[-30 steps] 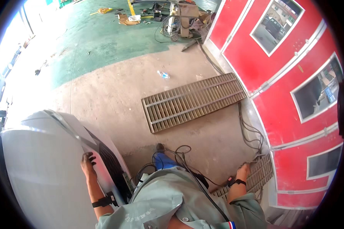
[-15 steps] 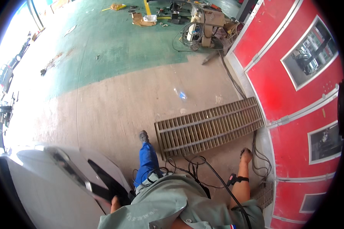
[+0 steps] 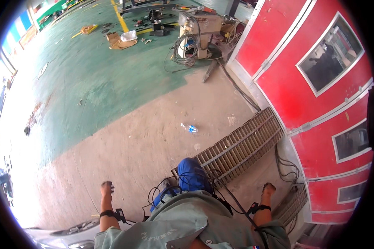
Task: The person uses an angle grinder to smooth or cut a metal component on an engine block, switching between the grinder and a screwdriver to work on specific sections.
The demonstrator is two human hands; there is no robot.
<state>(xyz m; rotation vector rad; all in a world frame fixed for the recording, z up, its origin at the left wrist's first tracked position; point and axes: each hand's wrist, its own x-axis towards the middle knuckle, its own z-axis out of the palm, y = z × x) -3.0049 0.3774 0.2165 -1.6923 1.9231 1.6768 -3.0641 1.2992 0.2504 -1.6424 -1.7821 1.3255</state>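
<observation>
**Both hands free beside a grey car panel and a floor grate**

The left hand (image 3: 107, 187) is raised over the bare concrete floor (image 3: 129, 145), its fingers curled loosely inward and nothing held in them; a black strap is worn at the wrist. Just below it, the grey car panel (image 3: 70, 234) is seen at the lower edge, near but not touched. The right hand (image 3: 269, 189) is hung low at the side, fingers bunched narrow and empty, close to the metal grate (image 3: 241, 143) and the black cables (image 3: 284, 166) trailed along the red wall (image 3: 320, 103), probably kept there out of the walkway. A blue trouser leg (image 3: 191, 174) is set forward between the hands.
</observation>
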